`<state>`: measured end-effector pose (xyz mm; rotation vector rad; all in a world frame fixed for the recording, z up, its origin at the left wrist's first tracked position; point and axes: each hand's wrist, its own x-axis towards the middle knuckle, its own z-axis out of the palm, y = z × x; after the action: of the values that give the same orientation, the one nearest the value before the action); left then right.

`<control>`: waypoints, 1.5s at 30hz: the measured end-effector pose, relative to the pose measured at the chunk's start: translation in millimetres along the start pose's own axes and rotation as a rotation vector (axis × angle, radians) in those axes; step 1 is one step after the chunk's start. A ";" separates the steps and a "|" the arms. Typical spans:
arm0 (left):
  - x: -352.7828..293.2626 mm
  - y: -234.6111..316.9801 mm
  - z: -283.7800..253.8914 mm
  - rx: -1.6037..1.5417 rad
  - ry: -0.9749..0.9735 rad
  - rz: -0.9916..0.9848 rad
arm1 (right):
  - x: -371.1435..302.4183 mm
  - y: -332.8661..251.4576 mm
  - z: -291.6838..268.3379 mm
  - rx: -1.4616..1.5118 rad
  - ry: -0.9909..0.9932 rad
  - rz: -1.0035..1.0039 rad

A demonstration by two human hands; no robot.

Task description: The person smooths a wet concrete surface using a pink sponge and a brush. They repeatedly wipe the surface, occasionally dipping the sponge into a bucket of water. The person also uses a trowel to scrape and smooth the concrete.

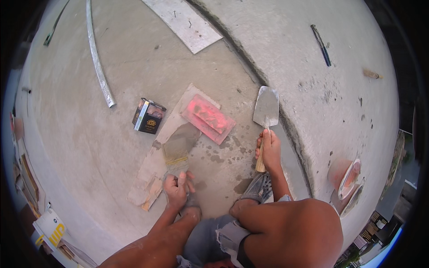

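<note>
A pointing trowel with a wooden handle is gripped in my right hand (269, 152). Its flat metal blade (267, 106) points away from me, beside the groove in the concrete. My left hand (178, 190) is curled near my left foot, at the lower end of a flat grey-brown brush-like thing (182, 139) with a yellow band. That thing overlaps a pale worn board (154, 167) lying on the floor. Between my hands, farther off, a pinkish-red plastic float (208, 118) rests partly on the board's far end. Left of the board stand small black packs (149, 117).
A long groove (292, 129) runs across the concrete past my right hand. A plank (185, 24) with nails lies beyond, and a metal strip (96, 58) far left. Right are a pen-like tool (321, 44), a short wooden piece (372, 73) and a bucket (351, 178).
</note>
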<state>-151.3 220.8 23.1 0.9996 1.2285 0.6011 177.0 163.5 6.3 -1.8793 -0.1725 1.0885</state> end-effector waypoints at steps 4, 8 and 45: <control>2.5 -0.8 -1.6 -0.004 -0.023 0.010 | 10.5 -5.4 7.9 -0.049 -0.034 -0.023; 2.5 0.8 -1.0 0.014 -0.020 0.002 | -7.2 -16.4 19.6 -0.139 -0.171 -0.010; 3.0 0.2 -1.1 0.089 -0.043 -0.027 | 40.9 -41.8 25.8 -0.171 -0.195 -0.088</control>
<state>-151.6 223.7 21.9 1.0633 1.2379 0.5047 195.0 224.7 8.8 -1.8938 -0.4687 1.2270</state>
